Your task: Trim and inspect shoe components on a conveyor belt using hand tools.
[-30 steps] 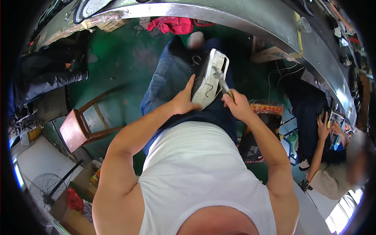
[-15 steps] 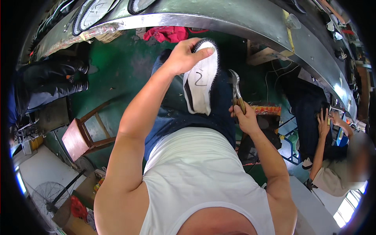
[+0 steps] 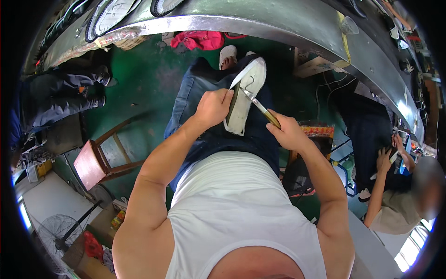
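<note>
An unfinished shoe (image 3: 239, 115) lies sole side up above my lap, its bottom white with a dark handwritten mark. My left hand (image 3: 213, 108) is closed on its left side, with the thumb along the edge. My right hand (image 3: 284, 131) grips a pair of pincers (image 3: 258, 104) by the yellowish handles. The metal jaws touch the middle of the shoe's bottom, near its right edge. Whether the jaws are closed on the edge is too small to tell.
A metal-edged bench (image 3: 209, 25) curves across the far side, with several shoe pieces (image 3: 114, 16) on it. At the left stand a wooden stool (image 3: 90, 165) and a fan (image 3: 58, 242). A co-worker (image 3: 395, 200) sits at the right. Red cloth (image 3: 200, 39) lies on the green floor.
My left hand has shifted from the shoe's far end down to its left side. The shoe has turned slightly, and my right hand has brought the pincers leftward onto it.
</note>
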### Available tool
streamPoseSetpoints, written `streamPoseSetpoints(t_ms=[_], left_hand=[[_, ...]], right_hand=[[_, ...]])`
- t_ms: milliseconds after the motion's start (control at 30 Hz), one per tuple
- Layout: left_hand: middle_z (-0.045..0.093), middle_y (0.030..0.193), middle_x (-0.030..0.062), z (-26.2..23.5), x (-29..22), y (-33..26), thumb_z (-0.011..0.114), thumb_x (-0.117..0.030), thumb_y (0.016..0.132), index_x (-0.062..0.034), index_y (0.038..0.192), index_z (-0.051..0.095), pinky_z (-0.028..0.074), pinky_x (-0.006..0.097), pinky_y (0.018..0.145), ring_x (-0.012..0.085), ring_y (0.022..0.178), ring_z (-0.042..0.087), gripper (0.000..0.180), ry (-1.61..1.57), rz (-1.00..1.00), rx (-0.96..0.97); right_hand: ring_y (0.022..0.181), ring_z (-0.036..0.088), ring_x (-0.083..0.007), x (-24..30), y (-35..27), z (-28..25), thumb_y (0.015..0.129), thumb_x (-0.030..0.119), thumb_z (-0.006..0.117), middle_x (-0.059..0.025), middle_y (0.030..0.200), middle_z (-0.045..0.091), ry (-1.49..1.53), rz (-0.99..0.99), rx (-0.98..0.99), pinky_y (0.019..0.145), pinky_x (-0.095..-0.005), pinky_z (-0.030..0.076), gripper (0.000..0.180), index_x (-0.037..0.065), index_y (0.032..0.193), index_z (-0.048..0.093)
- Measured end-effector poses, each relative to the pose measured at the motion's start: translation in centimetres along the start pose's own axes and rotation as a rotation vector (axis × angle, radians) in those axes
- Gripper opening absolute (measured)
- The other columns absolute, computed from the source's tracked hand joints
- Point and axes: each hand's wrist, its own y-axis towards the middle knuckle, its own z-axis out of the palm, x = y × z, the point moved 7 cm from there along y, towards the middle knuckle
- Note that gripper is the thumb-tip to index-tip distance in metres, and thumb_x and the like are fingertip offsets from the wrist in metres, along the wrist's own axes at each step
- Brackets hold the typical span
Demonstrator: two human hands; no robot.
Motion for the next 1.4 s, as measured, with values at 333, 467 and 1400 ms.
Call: streamPoseSetpoints(t_ms=[333, 467, 1400], left_hand=[[0.066, 0.081, 0.0212, 1.9, -0.2, -3.1, 0.049, -0.025, 0.099, -0.0014, 0.088, 0.06, 0.052, 0.05, 0.068, 0.0411, 0.075, 0.065, 0.028, 0.2, 0.288, -0.018], [0.064, 0.08, 0.0204, 2.2, -1.1, -3.4, 0.051, -0.022, 0.098, -0.0021, 0.09, 0.06, 0.05, 0.051, 0.065, 0.0411, 0.075, 0.064, 0.023, 0.181, 0.319, -0.013], [0.055, 0.133, 0.0066, 5.5, 4.0, 0.6, 0.054, -0.038, 0.101, -0.0083, 0.145, 0.04, 0.043, 0.037, 0.104, 0.018, 0.12, 0.053, 0.055, -1.229, -0.343, 0.406]], right_hand=[[0.099, 0.064, -0.0281, 0.4, 0.8, 1.1, 0.092, 0.018, 0.063, -0.0181, 0.105, 0.065, 0.529, 0.475, 0.376, 0.087, -0.0349, 0.053, 0.038, -0.008, 0.119, 0.057], [0.076, 0.064, -0.0156, -0.7, 1.3, -0.1, 0.093, 0.018, 0.062, -0.0064, 0.081, 0.064, 0.512, 0.446, 0.254, 0.066, -0.0314, 0.051, 0.019, 0.0, 0.1, 0.064], [0.077, 0.062, -0.013, -1.4, 2.3, 7.2, 0.098, 0.031, 0.058, -0.006, 0.089, 0.063, 0.715, 0.46, 0.22, 0.052, -0.0268, 0.05, 0.03, 0.002, 0.101, 0.062]])
